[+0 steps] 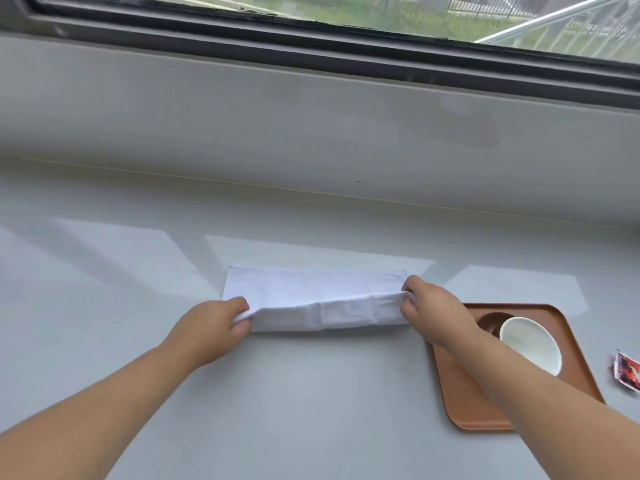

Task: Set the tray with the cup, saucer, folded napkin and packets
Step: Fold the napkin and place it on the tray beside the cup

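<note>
Two hands, left hand (211,325) and right hand (431,311), pinch opposite ends of a white folded paper napkin (311,296) on the grey tabletop (311,410), beside a brown rectangular tray (460,403).

Indoor room, pale counter (311,410) under a window (346,15), lawn and railings outside

Soft daylight enters through the window (381,15) beyond the hands, casting pale reflections across the table (104,271); edges bow from wide-angle distortion, slightly blurred.
</note>
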